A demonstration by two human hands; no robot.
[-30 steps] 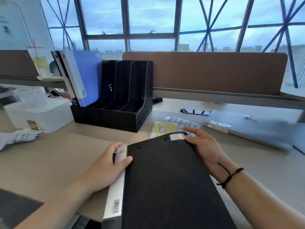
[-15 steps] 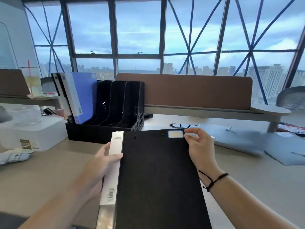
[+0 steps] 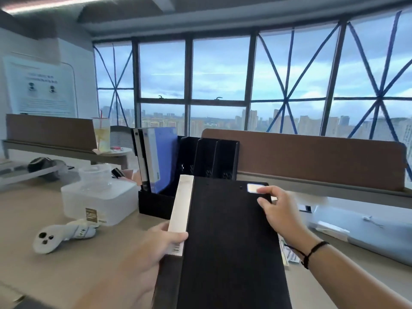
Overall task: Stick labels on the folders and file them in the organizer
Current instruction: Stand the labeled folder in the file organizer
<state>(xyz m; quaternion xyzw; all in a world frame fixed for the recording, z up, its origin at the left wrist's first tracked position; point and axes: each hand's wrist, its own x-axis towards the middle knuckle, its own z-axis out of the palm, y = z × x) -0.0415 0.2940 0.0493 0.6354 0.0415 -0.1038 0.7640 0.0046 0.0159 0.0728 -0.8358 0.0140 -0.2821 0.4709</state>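
Both hands hold a black folder (image 3: 231, 241) lifted off the desk (image 3: 44, 219), its far end tilted toward the black organizer (image 3: 200, 166). On the folder's spine side, the left hand (image 3: 156, 248) is closed around the edge, thumb lying across the lower end of the pale spine strip (image 3: 180, 217) near a small barcode, fingers hidden underneath. At the far right corner, the right hand (image 3: 278, 210) grips the folder's edge, thumb on the top face just beside a small white label (image 3: 253, 188) stuck there; the other fingers curl over the side. A dark cord bracelet (image 3: 312, 253) circles the right wrist. Behind the folder, the organizer stands on the desk with several upright slots; a blue folder (image 3: 162, 159) and another binder with a white spine (image 3: 139, 157) stand leaning in its leftmost part, while the slots to their right show only black dividers. Under the right forearm, a sheet of labels (image 3: 287, 253) peeks out, mostly hidden by the folder. A grey folder (image 3: 367, 233) lies flat on the desk at the far right. On the left sit a translucent plastic box (image 3: 98, 199) and, nearer, a white handheld controller (image 3: 55, 236). Further back, on a raised shelf, stands a clear cup with a straw (image 3: 101, 134).
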